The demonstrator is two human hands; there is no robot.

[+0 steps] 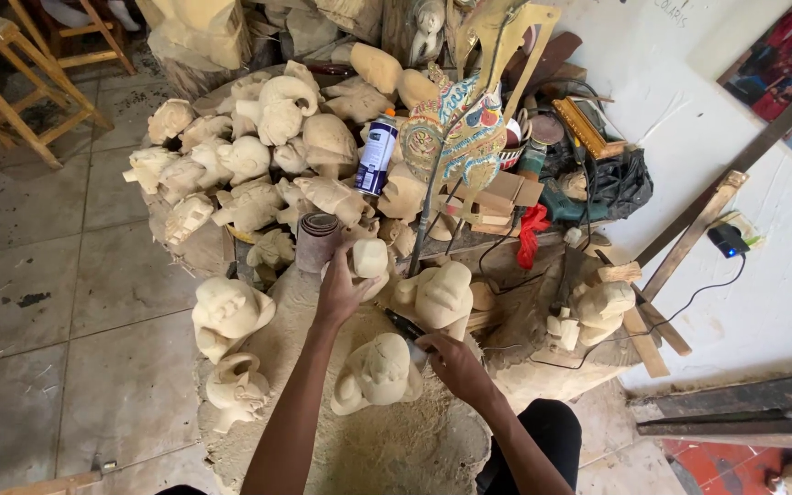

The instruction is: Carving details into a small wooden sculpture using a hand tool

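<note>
My left hand (339, 289) reaches forward and grips a small pale wooden block (370, 258) near a roll of sandpaper (317, 240). Lower down, my right hand (456, 365) holds a dark rotary carving tool (407, 327), its tip pointing up and left. A pale carved wooden figure (376, 374) lies on the sawdust just left of that hand. Another carved figure (439, 295) stands behind the tool.
A big pile of unpainted wooden carvings (249, 156) fills the stump-like bench, with a spray can (376, 154) and a painted flat puppet (456, 128) upright. More figures (226, 313) sit at left. Wooden stools (6, 73) stand far left; planks and cables lean against the right wall.
</note>
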